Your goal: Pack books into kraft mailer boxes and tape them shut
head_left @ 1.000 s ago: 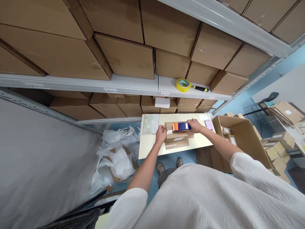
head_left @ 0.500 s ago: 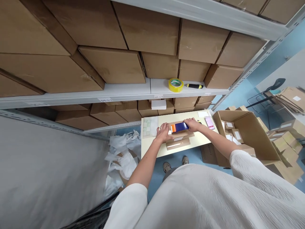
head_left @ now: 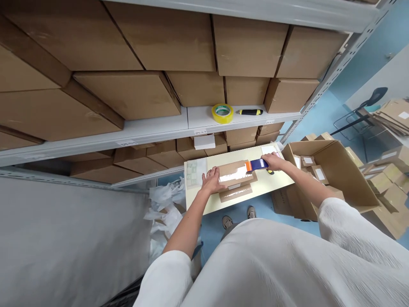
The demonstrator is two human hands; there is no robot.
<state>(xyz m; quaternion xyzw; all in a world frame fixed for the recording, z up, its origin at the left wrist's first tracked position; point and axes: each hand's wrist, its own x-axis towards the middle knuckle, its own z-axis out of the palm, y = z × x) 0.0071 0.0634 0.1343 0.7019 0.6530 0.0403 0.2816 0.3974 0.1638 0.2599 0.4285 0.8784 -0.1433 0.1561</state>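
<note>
A blue hand tool (head_left: 258, 164) in the right hand (head_left: 271, 161), at the end of a taped kraft box (head_left: 231, 169)

The blue hand tool has an orange end and lies almost level, at the right end of the kraft box, with the orange end against the box's top. A shiny strip of clear tape (head_left: 232, 178) runs from that end leftward across the top of the box. The right hand is closed around the tool's far end, fingers curled over it, so it has firm hold of it.

The left hand (head_left: 212, 180) holds nothing. It is open, palm down with the fingers spread, and lies at the box's left end, seemingly touching its edge. Under the taped box sits a second flat kraft box (head_left: 235, 194), slightly offset, and both rest on a pale yellow tabletop (head_left: 204, 199).

A sheet of pale labels (head_left: 194, 173) lies at the table's left end, and a white paper (head_left: 268, 149) lies at its far right corner. Just right of the table stands an open cardboard carton (head_left: 334, 170) holding small kraft boxes (head_left: 319, 174). On the white shelf (head_left: 143, 131) above, a roll of yellow tape (head_left: 222, 113) sits beside a yellow-and-black utility knife (head_left: 249, 112), with large brown cartons (head_left: 128, 96) stacked behind them. Crumpled white plastic (head_left: 162, 209) lies on the floor left of the table.
</note>
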